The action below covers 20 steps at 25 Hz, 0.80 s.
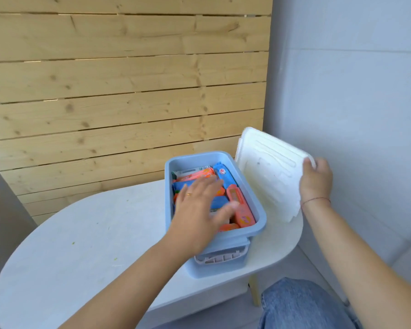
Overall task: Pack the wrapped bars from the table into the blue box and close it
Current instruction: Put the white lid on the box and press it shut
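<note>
The blue box (252, 186) stands at the right end of the pale table (86, 252), uncovered and filled with several wrapped bars (241, 205) in orange, blue and white wrappers. My left hand (199, 210) lies flat on top of the bars, fingers spread, covering the middle of the box. The white lid (268, 172) is tilted up on edge just right of the box. My right hand (314, 180) grips the lid's right edge.
A white latch handle (223, 256) hangs on the box's near end. A wooden slat wall (128, 91) rises behind the table and a grey wall (354, 91) stands close on the right. My knee in jeans (301, 305) is below the table's right end.
</note>
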{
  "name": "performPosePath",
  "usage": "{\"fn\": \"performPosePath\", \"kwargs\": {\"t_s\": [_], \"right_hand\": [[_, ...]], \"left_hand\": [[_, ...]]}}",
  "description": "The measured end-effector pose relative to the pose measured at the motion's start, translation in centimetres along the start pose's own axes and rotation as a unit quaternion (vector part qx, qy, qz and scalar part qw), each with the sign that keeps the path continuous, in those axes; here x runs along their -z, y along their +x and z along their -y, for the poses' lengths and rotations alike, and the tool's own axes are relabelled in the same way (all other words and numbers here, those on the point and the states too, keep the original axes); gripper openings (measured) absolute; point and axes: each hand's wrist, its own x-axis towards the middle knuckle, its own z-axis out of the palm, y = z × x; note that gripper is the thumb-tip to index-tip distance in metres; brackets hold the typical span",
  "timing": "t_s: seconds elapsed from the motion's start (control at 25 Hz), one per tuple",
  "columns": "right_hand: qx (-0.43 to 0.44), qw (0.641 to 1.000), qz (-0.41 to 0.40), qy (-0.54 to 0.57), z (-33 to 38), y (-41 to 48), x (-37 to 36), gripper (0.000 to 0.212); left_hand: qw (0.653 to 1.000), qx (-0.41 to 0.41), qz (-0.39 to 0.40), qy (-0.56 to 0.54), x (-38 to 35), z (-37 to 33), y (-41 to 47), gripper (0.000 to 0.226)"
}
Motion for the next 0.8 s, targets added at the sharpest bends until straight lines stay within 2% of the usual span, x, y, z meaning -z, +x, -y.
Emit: {"fn": "performPosePath", "kwargs": {"t_s": [0.08, 0.12, 0.16, 0.28, 0.32, 0.4, 0.48, 0.56, 0.68, 0.8], "right_hand": [[0.144, 0.988, 0.029, -0.048, 4.8, -3.1, 0.0, 0.009], [0.227, 0.971, 0.034, -0.067, 7.8, -4.7, 0.2, 0.007], [0.286, 0.952, 0.040, -0.102, 9.8, -6.5, 0.3, 0.009], [0.370, 0.896, 0.082, -0.230, 11.9, -11.8, -0.8, 0.015], [0.397, 0.874, 0.107, -0.260, 11.7, -13.9, -0.9, 0.016], [0.441, 0.846, 0.145, -0.262, 10.5, -17.3, -1.0, 0.025], [0.469, 0.822, 0.184, -0.264, 9.2, -19.7, -1.2, 0.033], [0.486, 0.803, 0.229, -0.257, 8.2, -20.4, -1.3, 0.045], [0.495, 0.787, 0.275, -0.246, 7.0, -19.9, -1.3, 0.050], [0.512, 0.758, 0.295, -0.275, 5.7, -20.3, -1.3, 0.046]], "left_hand": [[0.990, 0.100, -0.084, -0.050, 1.1, 2.1, 1.3, 0.056], [0.978, 0.152, -0.108, -0.096, 2.7, 2.8, 2.2, 0.054], [0.960, 0.208, -0.100, -0.159, 3.9, 3.5, 3.2, 0.052], [0.852, 0.367, -0.063, -0.368, 4.3, 6.0, 5.8, 0.052], [0.814, 0.402, -0.058, -0.416, 4.2, 6.9, 6.2, 0.055], [0.767, 0.430, -0.050, -0.473, 4.1, 7.9, 7.0, 0.056], [0.752, 0.445, -0.046, -0.484, 4.0, 8.5, 8.1, 0.054], [0.763, 0.452, -0.036, -0.461, 4.1, 8.7, 9.3, 0.047], [0.778, 0.450, -0.026, -0.438, 3.4, 9.4, 10.6, 0.037], [0.786, 0.451, -0.040, -0.421, 2.4, 10.2, 11.0, 0.042]]}}
